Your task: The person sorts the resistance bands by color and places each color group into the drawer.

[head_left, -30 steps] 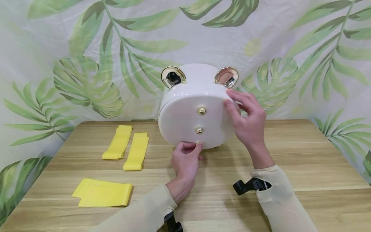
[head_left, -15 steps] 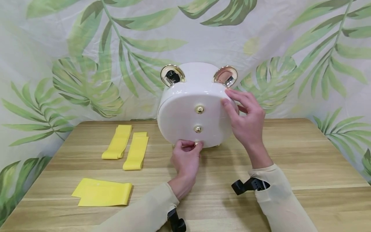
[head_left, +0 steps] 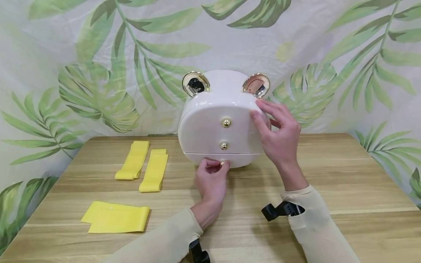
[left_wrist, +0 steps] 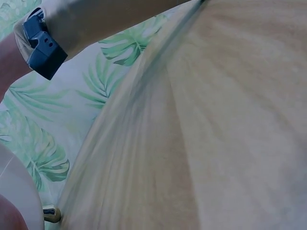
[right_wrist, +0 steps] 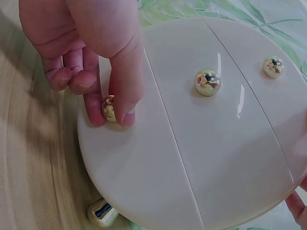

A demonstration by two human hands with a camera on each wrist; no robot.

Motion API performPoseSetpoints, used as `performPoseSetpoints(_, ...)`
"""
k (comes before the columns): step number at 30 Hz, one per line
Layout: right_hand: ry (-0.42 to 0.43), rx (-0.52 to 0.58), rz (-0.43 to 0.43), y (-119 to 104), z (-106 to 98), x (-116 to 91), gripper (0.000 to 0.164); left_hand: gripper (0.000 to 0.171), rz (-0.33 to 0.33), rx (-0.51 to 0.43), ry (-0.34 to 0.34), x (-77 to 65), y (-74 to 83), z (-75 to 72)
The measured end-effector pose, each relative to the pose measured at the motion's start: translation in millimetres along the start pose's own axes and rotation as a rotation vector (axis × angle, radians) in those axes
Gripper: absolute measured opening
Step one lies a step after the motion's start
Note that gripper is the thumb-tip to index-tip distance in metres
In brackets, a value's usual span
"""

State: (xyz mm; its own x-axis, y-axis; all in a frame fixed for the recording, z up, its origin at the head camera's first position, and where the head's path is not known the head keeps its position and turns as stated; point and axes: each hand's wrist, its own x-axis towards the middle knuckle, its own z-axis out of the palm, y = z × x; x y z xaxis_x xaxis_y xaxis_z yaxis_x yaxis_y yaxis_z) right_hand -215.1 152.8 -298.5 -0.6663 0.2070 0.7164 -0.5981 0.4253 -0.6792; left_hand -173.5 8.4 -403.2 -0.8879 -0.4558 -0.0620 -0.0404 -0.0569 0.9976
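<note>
While the thumb and a finger of the left hand (head_left: 210, 182) pinch the low gold knob (right_wrist: 109, 109), with the other fingers bent and off the knob, the right hand (head_left: 281, 133) grips the right top edge of the white box (head_left: 204, 128), its thumb on the front and a finger up on the rim. The box stands at the far side of the table (head_left: 345, 175), in the middle. Thin lines split its front into three parts, and a line shows just over the part with the pinched knob. Over that sit a middle knob (head_left: 224, 145) and a top knob (head_left: 226, 122), both gold and round. On top are two shiny ears with gold rims, a left ear (head_left: 185, 84) and a right ear (head_left: 256, 76), and the right hand is just below the right one. A gold foot (right_wrist: 101, 214) pokes out under the box. On the left side of the table lie three folded yellow strips: two farther back, side by side, the left one (head_left: 133, 160) and the right one (head_left: 154, 171), and a wide one (head_left: 118, 218) nearer. Both arms wear pale sleeves (head_left: 319, 226) and small black cameras. Behind it all hangs a white cloth (head_left: 230, 47) with green leaves.
</note>
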Motion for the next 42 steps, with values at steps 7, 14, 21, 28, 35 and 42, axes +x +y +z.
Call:
performPoseSetpoints(7, 0.006, -0.009, -0.002, -0.3, 0.1, 1.7, 0.029, 0.021, 0.005, -0.023, -0.019, -2.6, 1.0, -4.0)
performPoseSetpoints(14, -0.002, -0.007, -0.007, 0.5, -0.8, 1.2, 0.03, 0.021, -0.017, -0.042, -0.041, -7.1, 1.4, -7.7)
performPoseSetpoints(21, -0.008, 0.01, 0.008, -0.4, -0.8, 1.9, 0.028, 0.022, -0.026, -0.036, -0.054, -12.6, 2.0, -13.3)
performPoseSetpoints(28, -0.04, 0.022, 0.014, -1.0, -2.4, 3.0, 0.031, 0.021, -0.036, -0.029, -0.076, -19.2, 0.4, -21.4)
performPoseSetpoints(35, -0.052, 0.001, 0.025, 0.7, -4.4, 4.1, 0.03, 0.024, -0.057, -0.023, -0.102, -27.6, 1.4, -28.5)
performPoseSetpoints(42, -0.06, 0.0, 0.035, 1.5, -5.9, 4.3, 0.03, 0.026, -0.072, 0.001, -0.142, -39.1, 1.9, -38.5)
